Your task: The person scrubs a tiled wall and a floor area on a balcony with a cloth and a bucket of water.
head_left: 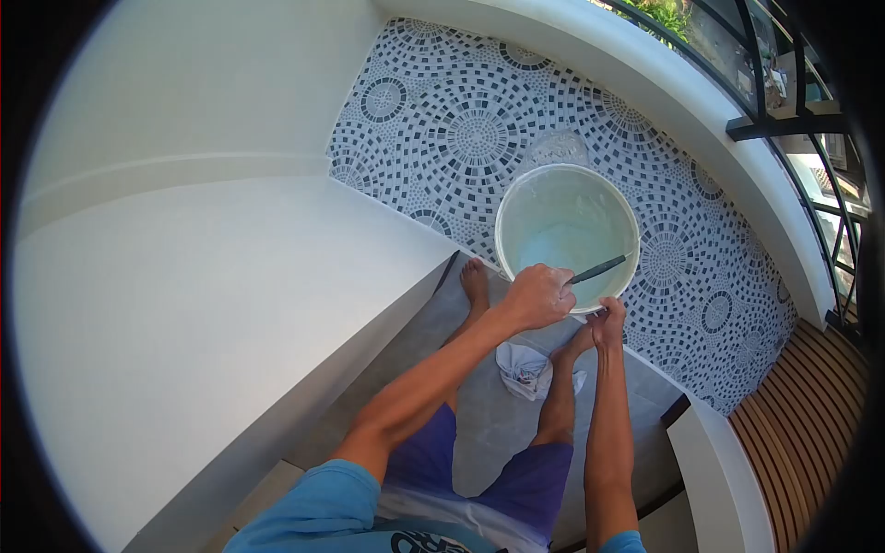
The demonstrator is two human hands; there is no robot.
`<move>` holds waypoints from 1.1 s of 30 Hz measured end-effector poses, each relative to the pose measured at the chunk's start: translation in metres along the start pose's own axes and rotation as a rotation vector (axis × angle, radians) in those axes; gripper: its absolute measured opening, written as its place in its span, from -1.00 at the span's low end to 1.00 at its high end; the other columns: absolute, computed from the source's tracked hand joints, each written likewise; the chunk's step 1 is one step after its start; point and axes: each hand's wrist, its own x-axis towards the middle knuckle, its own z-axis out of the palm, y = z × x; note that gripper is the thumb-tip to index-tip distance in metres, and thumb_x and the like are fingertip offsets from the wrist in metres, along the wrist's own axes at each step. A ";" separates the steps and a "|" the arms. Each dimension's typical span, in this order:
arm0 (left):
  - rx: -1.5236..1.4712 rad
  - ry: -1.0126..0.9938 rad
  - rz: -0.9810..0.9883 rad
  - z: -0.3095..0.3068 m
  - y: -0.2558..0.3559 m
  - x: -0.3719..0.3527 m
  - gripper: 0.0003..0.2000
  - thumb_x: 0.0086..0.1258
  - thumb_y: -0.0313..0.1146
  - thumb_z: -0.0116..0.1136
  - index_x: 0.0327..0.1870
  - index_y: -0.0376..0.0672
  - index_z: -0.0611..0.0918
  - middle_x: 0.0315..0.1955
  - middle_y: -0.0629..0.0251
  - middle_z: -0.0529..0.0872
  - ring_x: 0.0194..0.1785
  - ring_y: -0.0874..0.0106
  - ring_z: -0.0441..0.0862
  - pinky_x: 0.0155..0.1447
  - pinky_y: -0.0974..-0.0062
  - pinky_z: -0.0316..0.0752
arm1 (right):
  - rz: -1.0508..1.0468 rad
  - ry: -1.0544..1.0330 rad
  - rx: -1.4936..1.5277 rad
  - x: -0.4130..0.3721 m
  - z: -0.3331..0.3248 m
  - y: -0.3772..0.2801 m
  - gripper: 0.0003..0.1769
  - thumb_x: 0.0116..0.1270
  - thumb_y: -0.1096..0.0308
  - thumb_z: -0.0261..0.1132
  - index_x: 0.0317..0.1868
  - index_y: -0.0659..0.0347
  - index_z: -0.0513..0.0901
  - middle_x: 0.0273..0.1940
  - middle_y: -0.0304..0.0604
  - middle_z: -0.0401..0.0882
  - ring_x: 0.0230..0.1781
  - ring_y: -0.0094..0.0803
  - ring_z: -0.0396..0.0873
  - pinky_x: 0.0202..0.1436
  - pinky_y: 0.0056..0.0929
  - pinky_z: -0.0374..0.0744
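A round white bucket [567, 217] with pale bluish, cloudy contents stands on the patterned mosaic floor. My left hand [540, 297] is closed around a dark-handled tool [599, 269], which lies across the near part of the bucket's opening; its other end is hidden by the hand. On the bucket's near rim, my right hand [607, 323] grips the edge with its fingers curled. Behind the bucket, a clear plastic sheet or bag [556, 147] rests on the mosaic.
A white cloth or bag [527, 370] lies on the grey floor [479, 405] by my feet. White ledge [277, 267] at left. A curved white curb [682, 101] with black railing [797, 124] runs along the right, above wooden slats [802, 424].
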 end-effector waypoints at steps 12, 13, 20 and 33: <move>-0.087 0.006 0.038 0.003 -0.013 0.000 -0.85 0.02 -0.43 0.04 -0.61 -0.35 0.50 -0.69 -0.12 0.52 -0.56 -0.06 0.53 -0.39 0.12 0.45 | -0.048 0.042 0.013 -0.021 0.011 -0.010 -0.62 0.09 0.41 0.12 -0.05 0.35 0.45 -0.14 -0.08 0.55 -0.18 -0.25 0.58 -0.14 -0.25 0.62; -0.093 0.001 0.032 0.004 -0.014 0.001 -0.85 0.02 -0.43 0.05 -0.60 -0.35 0.50 -0.69 -0.13 0.52 -0.56 -0.06 0.54 -0.39 0.12 0.45 | -0.047 0.034 0.015 -0.021 0.009 -0.011 -0.62 0.08 0.41 0.12 -0.05 0.35 0.45 -0.14 -0.08 0.55 -0.17 -0.26 0.58 -0.13 -0.25 0.61; -0.078 -0.120 0.001 0.014 -0.023 0.012 -0.83 0.04 -0.41 0.06 -0.53 -0.38 0.57 -0.61 -0.16 0.58 -0.45 -0.08 0.59 -0.27 0.09 0.50 | -0.050 0.048 0.068 -0.013 0.003 -0.006 -0.60 0.05 0.47 0.10 -0.03 0.35 0.44 -0.12 -0.08 0.54 -0.14 -0.28 0.55 -0.09 -0.23 0.58; 0.009 -0.136 -0.066 0.035 -0.040 0.022 -0.81 0.09 -0.42 0.04 -0.65 -0.32 0.42 -0.80 0.08 0.39 -0.72 0.27 0.37 -0.52 0.31 0.30 | -0.054 0.209 -0.074 0.041 -0.010 0.009 -0.52 -0.09 0.45 0.27 -0.08 0.39 0.42 -0.28 -0.08 0.48 -0.37 -0.35 0.50 -0.40 -0.37 0.55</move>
